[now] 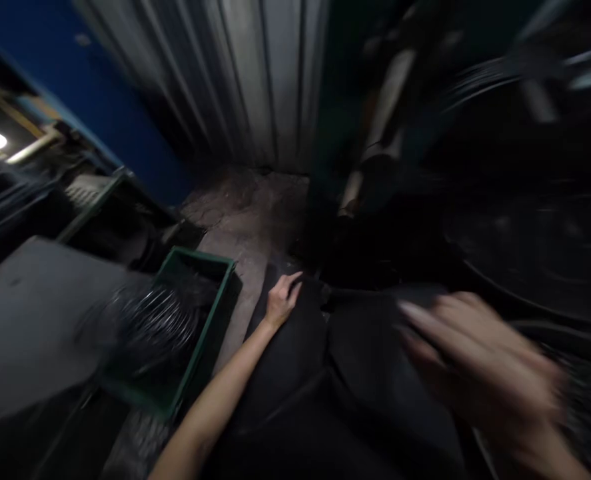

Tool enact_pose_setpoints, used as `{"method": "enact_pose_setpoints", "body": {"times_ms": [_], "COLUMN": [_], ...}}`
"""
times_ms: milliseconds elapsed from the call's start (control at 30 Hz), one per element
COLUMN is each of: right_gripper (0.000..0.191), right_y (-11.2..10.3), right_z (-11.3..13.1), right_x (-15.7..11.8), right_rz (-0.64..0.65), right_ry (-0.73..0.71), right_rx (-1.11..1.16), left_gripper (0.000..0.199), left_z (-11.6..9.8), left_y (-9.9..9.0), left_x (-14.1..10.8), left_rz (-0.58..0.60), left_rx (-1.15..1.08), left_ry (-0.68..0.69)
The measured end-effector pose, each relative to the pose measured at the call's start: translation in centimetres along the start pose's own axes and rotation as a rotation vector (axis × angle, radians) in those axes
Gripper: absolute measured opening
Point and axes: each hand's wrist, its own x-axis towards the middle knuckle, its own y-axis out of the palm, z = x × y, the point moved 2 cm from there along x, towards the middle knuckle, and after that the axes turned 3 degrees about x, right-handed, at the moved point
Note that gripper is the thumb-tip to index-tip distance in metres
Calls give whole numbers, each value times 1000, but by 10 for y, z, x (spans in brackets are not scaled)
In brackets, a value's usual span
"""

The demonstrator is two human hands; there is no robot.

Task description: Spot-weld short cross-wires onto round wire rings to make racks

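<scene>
So we've got corrugated metal (245,73) at 12 o'clock, dark trousers (365,340) at 6, a green crate (208,330) at 8, our blurry right hand (490,360) at 4 (can't tell if it's gripping anything), and our left hand (281,301) over the trousers, fingers loosely apart.

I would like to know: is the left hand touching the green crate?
Apart. The head view shows it plainly: a strip of pale floor is visible between the left hand and the green crate.
</scene>
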Motion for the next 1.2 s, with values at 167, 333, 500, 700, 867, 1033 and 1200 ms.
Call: {"method": "enact_pose_setpoints", "body": {"times_ms": [167, 333, 500, 700, 867, 1033, 1200], "right_gripper": [29, 25, 25, 53, 53, 39, 42], "right_y": [-4, -84, -142, -182, -173, -187, -229], "right_z": [-76, -154, -228, -319, -335, -324, -293], "right_x": [-10, 13, 135, 99, -6, -26, -8], "right_rz": [-134, -431, -295, -311, -283, -447, -757], "right_ry": [370, 469, 395, 927, 1277, 1273, 1226], "right_rx": [-159, -423, -701, -907, -718, -710, -761], "left_gripper": [32, 32, 31, 36, 36, 37, 37], "left_z": [8, 17, 17, 30, 31, 28, 31], "left_y": [-5, 6, 12, 7, 10, 15, 18], "left_x": [6, 17, 17, 17, 19, 22, 21], "left_rz": [-57, -33, -19, -72, -18, -16, 21], "left_rx": [-7, -24, -14, 59, 10, 41, 39], "left_ry": [-41, 4, 43, 16, 24, 6, 40]}}
